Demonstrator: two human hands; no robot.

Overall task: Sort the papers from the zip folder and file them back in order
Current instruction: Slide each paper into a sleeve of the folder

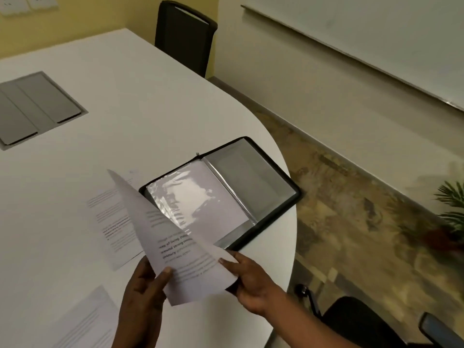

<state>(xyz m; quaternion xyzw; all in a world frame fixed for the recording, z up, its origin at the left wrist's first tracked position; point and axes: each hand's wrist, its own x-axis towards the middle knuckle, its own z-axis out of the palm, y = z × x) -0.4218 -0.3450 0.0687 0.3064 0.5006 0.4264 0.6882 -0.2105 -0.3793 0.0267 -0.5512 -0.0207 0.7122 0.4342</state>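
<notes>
A printed sheet (175, 247) is lifted above the white table (125, 96), bent and tilted. My left hand (143, 297) pinches its lower left edge, and my right hand (248, 280) grips its lower right corner. Behind the sheet lies the black zip folder (253, 182), open flat near the table's rounded edge, with shiny clear sleeves on its left half and a grey inner cover on its right half. Another printed sheet (113, 222) lies flat on the table left of the folder. A third sheet (88, 320) lies near the front edge.
A grey cable hatch (37, 109) is set into the table at the left. A black chair (185, 33) stands at the far side, another chair (364, 322) at the lower right. A whiteboard (364, 41) hangs on the wall. A plant (452, 204) stands at the right edge.
</notes>
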